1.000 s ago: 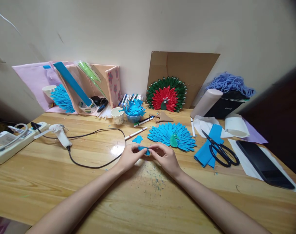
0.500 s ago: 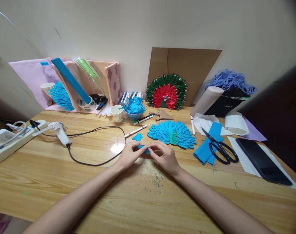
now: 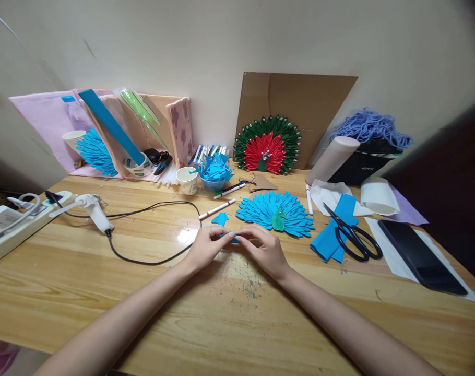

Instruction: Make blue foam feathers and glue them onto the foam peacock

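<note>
A small blue piece [image 3: 234, 238] is pinched between the fingertips of the left hand [image 3: 209, 246] and right hand [image 3: 265, 251], just above the worktop [image 3: 206, 324] and near a blue layered fan [image 3: 257, 210] bearing a green bird shape [image 3: 278, 220]. Black-handled scissors [image 3: 353, 234] lie across folded blue sheets [image 3: 327, 241] at right; a white corded tool [image 3: 96, 213] rests at left.

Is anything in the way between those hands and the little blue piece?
Nothing visible is: the left hand and right hand both have fingertips on the small blue piece.
</note>
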`<state>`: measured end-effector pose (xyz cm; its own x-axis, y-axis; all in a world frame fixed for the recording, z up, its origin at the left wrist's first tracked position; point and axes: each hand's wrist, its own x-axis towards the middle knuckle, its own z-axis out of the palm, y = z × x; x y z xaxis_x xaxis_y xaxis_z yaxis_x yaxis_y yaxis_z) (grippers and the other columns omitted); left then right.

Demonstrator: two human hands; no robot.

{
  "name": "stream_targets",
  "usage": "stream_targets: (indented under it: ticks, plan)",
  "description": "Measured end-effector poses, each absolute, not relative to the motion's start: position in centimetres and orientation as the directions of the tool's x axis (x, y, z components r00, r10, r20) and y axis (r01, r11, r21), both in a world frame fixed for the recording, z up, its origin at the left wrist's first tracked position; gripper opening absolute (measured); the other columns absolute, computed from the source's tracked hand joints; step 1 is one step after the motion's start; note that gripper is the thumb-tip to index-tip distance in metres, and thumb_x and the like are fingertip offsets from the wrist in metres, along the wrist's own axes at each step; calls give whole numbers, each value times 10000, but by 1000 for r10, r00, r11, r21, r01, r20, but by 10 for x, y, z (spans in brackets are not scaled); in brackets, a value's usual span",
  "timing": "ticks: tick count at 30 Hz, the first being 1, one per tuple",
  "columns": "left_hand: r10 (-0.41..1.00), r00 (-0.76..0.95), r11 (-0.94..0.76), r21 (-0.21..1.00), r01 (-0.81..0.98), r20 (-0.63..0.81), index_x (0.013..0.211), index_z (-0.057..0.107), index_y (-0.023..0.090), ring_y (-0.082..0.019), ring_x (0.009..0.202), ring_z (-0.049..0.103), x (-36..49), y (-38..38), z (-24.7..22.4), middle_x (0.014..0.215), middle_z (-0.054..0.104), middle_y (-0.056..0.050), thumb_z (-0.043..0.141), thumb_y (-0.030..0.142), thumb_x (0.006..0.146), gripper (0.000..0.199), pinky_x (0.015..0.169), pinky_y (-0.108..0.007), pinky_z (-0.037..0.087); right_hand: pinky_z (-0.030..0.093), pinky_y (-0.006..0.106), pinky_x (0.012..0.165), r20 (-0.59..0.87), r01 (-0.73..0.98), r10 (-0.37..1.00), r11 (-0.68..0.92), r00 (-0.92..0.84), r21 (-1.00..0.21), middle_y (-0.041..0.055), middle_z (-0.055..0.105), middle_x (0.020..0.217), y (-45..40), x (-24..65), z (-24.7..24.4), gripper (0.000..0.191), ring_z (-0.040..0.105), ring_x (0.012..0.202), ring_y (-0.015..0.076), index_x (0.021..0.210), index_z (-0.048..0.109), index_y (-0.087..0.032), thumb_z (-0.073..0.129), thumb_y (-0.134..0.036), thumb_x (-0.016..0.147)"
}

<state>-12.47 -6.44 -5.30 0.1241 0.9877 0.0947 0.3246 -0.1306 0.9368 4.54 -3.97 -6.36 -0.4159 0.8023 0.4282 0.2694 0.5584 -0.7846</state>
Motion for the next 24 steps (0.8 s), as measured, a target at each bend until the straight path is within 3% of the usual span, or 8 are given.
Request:
stream_targets:
  ticks: [7,14,19,24]
  plan:
    - [980,129,-196,874,444,154,784,685,151,-140,688,552,-126,-65,-54,735,650,-45,495,371,816,293,621,-233,406,508,298,680,438,246,808,552,-394,-797,39,650,800,-39,45,-64,99,597,775,170,833,649,-216,555,-229,808]
    - [948,92,-306,784,540,306,810,671,178,-111,615,524,-128,-65,-55,707,642,-16,551,325,795,191,565,-217,392,513,270,651,438,247,822,538,-364,-806,36,643,792,-39,45,-65,90,599,756,157,815,651,-207,563,-195,799]
    - [870,150,-461,670,582,469,869,665,194,-131,719,561,-131,-63,-54,778,663,-28,587,278,778,146,694,-257,427,513,268,655,437,240,822,536,-365,-809,34,642,804,-39,44,-66,86,604,751,153,816,648,-208,564,-202,799]
    - [848,184,-494,617,613,497,854,655,196,-142,743,567,-131,-63,-54,783,662,-28,570,262,790,124,733,-285,432,517,262,651,428,231,827,526,-365,-819,35,639,810,-40,44,-66,90,605,753,150,818,647,-204,560,-214,800]
